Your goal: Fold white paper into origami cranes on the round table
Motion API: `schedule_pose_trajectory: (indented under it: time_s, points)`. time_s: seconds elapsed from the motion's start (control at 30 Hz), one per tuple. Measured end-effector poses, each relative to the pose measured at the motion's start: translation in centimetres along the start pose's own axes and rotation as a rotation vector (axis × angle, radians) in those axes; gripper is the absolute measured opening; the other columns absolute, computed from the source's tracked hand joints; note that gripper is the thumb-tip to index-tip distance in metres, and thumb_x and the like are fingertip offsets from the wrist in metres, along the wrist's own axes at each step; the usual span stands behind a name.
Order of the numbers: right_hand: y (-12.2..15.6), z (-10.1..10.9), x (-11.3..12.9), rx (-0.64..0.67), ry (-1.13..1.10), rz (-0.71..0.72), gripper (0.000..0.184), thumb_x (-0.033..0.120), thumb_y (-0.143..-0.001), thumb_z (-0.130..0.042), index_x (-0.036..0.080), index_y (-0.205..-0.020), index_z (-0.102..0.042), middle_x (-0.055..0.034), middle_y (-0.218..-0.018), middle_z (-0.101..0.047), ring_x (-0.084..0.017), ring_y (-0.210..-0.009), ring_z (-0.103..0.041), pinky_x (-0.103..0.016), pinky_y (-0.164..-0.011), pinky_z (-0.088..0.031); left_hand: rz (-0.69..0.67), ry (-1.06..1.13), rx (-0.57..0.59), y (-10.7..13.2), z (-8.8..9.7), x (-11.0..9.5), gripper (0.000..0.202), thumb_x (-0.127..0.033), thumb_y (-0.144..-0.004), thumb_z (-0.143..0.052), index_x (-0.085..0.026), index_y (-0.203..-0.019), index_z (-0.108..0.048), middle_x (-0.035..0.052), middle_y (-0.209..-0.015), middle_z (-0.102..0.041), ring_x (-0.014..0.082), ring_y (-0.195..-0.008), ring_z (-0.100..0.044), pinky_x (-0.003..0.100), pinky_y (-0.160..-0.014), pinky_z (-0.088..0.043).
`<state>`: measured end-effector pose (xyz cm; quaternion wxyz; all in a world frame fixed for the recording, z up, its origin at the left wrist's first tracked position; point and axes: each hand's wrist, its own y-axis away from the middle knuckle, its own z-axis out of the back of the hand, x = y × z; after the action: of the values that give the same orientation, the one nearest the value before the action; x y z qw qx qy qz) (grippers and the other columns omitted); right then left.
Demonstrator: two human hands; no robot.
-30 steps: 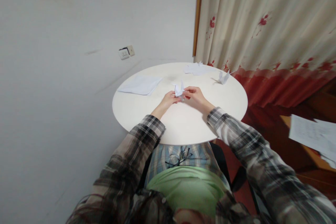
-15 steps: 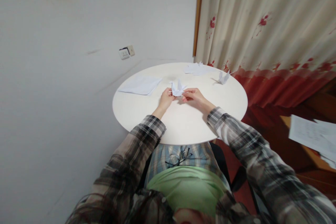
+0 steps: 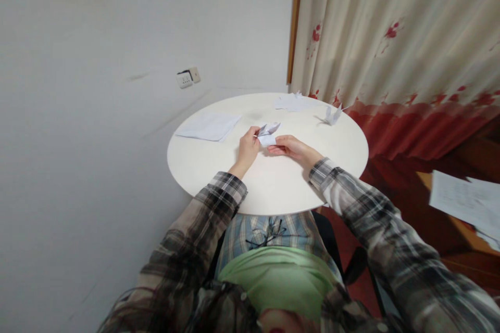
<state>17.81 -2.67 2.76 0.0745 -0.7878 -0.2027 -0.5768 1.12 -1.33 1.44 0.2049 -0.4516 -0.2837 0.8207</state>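
Observation:
A folded white paper crane (image 3: 267, 140) is held just above the middle of the round table, tipped so that its wings lean to the right. My left hand (image 3: 248, 148) pinches its left end between thumb and fingers. At the crane's lower right edge, my right hand (image 3: 289, 146) holds it lightly, thumb on the near side and the other fingers stretched underneath. Those fingertips partly hide the underside of the paper. A second paper crane (image 3: 333, 115) stands on the table to the right, apart from both hands.
The white round table (image 3: 281, 187) stands against the wall. A stack of white paper (image 3: 209, 126) lies on its left, more paper (image 3: 291, 102) at the back. Beyond are a flowered curtain (image 3: 390, 62) and, at right, printed sheets (image 3: 461, 200) on a wooden surface.
The crane has been turned and tipped, its wings now leaning right instead of standing up. My right hand has shifted from pinching its right end to its lower edge, fingers straighter.

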Motion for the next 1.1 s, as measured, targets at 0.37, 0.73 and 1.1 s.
schedule_pose_trajectory:
  time_s: [0.37, 0.73, 1.1]
  points:
    - [0.4, 0.3, 0.2, 0.082, -0.05, -0.102, 0.016, -0.003, -0.076, -0.054, 0.008, -0.079, -0.065, -0.0035, -0.073, -0.069, -0.008, -0.068, -0.066, -0.015, -0.071, -0.055, -0.131, -0.047, 0.058, 0.4, 0.5, -1.3, 0.038, 0.001, -0.071, -0.04, -0.017, -0.1, -0.057, 0.0059, -0.097, -0.062, 0.0177, -0.095, -0.056, 0.03, -0.087, -0.043]
    - [-0.2, 0.3, 0.2, -0.049, -0.048, 0.077, 0.017, -0.005, -0.068, -0.058, 0.012, -0.068, -0.061, 0.0019, -0.062, -0.062, -0.005, -0.056, -0.06, -0.011, -0.059, -0.053, -0.009, -0.021, 0.099, 0.2, 0.3, -1.1, 0.035, 0.001, -0.07, -0.043, -0.018, -0.095, -0.057, 0.0045, -0.089, -0.063, 0.0183, -0.085, -0.057, 0.029, -0.081, -0.043]
    - [-0.6, 0.7, -0.3, -0.135, 0.024, 0.231, 0.011, 0.002, -0.064, -0.061, 0.012, -0.068, -0.06, 0.0003, -0.064, -0.064, -0.007, -0.057, -0.062, -0.015, -0.058, -0.051, 0.111, 0.126, 0.137, 0.1, -0.3, -0.2, 0.028, -0.003, -0.069, -0.046, -0.017, -0.091, -0.054, 0.0021, -0.087, -0.064, 0.0144, -0.08, -0.059, 0.024, -0.073, -0.044]
